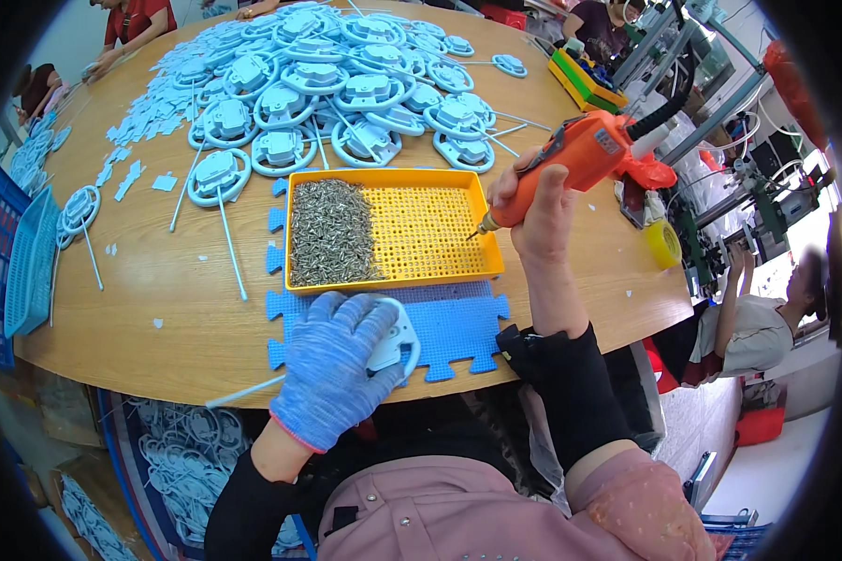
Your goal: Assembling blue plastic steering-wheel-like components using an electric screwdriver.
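Observation:
My left hand (332, 365), in a blue knitted glove, holds a light-blue plastic part (402, 335) with a rounded head and a long thin stem. The part lies on a blue foam mat (463, 329) at the table's near edge; the glove hides much of it. My bare right hand (547, 224) is wrapped round an orange electric screwdriver (580, 154). The screwdriver's bit points down and left, over the right side of a yellow tray (444, 278). Small metal screws (332, 234) fill the tray's left part. No screw can be made out on the bit.
A large heap of similar light-blue parts (365, 89) covers the table's far middle, with flat pieces (173, 103) at its left. Baskets (33, 262) stand at the left edge. A yellow tape roll (662, 245) lies at right. Other people work around the table.

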{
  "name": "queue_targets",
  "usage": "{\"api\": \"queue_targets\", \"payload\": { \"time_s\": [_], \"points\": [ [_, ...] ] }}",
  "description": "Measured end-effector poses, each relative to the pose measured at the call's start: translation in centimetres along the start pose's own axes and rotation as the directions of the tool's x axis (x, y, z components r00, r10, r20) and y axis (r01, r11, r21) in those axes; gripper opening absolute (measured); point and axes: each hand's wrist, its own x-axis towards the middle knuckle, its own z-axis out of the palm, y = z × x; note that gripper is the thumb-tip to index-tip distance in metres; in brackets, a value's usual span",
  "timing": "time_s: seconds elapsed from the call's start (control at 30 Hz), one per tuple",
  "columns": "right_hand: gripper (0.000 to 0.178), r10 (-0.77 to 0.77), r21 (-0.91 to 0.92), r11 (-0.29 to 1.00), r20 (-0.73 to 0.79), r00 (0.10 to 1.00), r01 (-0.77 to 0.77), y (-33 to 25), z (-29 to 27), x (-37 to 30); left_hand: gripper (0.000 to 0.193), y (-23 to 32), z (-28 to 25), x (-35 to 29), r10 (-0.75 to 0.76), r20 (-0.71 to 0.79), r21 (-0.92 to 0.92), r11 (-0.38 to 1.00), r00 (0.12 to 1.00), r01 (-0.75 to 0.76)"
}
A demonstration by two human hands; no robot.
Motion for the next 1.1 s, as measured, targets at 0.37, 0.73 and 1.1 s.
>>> {"api": "queue_targets", "payload": {
  "time_s": [0.37,0.73,1.1],
  "points": [
    [0.074,-0.027,0.149,0.989,0.238,0.971,-0.009,-6.6,9.4,-4.2,0.067,0.3,-0.3,-0.5,-0.213,-0.056,-0.011,0.977,0.976,0.212],
    [0.081,0.221,0.020,0.972,0.268,0.938,-0.234,-5.5,10.7,-6.8,0.056,-0.1,0.2,-0.1,-0.207,-0.049,-0.067,0.977,0.977,0.204],
    [0.077,0.250,0.081,0.955,0.301,0.920,-0.286,-4.3,10.4,-6.8,0.054,0.1,0.3,0.4,-0.211,0.020,-0.065,0.975,0.977,0.212]
  ]
}}
